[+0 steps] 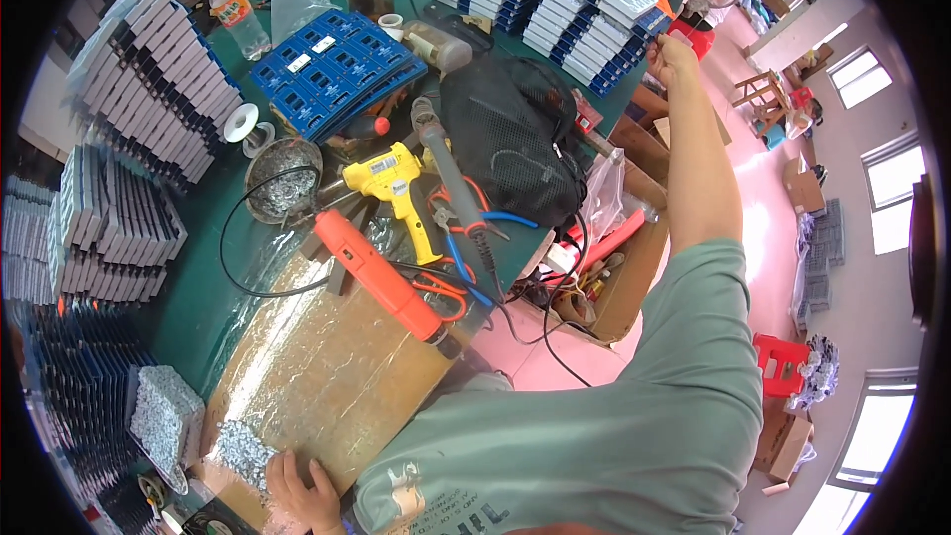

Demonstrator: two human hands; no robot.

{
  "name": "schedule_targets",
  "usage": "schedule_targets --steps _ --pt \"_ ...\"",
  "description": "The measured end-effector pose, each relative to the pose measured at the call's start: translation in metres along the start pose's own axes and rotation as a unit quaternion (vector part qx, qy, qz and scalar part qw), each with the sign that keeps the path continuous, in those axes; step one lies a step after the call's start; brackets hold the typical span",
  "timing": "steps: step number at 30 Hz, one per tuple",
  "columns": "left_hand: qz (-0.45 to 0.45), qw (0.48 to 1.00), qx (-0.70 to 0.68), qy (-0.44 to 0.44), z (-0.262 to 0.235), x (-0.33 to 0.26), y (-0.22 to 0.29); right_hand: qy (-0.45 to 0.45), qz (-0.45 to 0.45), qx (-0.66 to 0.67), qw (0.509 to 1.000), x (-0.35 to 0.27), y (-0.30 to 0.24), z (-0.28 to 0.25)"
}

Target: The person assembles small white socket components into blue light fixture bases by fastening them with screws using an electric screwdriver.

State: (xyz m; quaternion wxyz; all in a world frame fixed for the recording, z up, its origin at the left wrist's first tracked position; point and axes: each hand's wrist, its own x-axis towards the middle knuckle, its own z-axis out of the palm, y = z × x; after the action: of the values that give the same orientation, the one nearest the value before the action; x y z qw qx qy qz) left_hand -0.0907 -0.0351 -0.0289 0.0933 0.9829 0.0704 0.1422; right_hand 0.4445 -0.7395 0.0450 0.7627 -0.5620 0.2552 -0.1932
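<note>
My left hand (302,490) lies at the near edge of a plastic-covered wooden board (307,376), its fingers spread. Just beyond the fingertips is a loose pile of small silvery-grey parts (243,451). My right arm stretches far out to the right. At its end, my right hand (674,59) is closed beside the far-right stacks of blue and white panels (584,35). Whatever sits between its fingers is too small to make out. Across the board lies a red-orange electric screwdriver (376,277), with a yellow glue gun (391,183) behind it.
Tall panel stacks (149,69) line the left side, near a box of small grey parts (163,426). A metal bowl (282,178), blue panels (337,69), a drink bottle (238,15) and a black mesh bag (515,134) cover the green table. Below the right edge stands a cardboard box (634,287).
</note>
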Motion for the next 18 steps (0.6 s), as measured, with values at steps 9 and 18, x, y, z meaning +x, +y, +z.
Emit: schedule_targets --steps 9,18 --pt "0.005 1.0 0.006 -0.002 0.001 -0.001 -0.002 -0.052 -0.027 -0.044 0.997 -0.013 0.009 -0.004" --pt "-0.002 1.0 0.002 0.0 0.002 -0.002 -0.003 -0.033 -0.074 -0.039 0.996 -0.007 0.019 -0.006"
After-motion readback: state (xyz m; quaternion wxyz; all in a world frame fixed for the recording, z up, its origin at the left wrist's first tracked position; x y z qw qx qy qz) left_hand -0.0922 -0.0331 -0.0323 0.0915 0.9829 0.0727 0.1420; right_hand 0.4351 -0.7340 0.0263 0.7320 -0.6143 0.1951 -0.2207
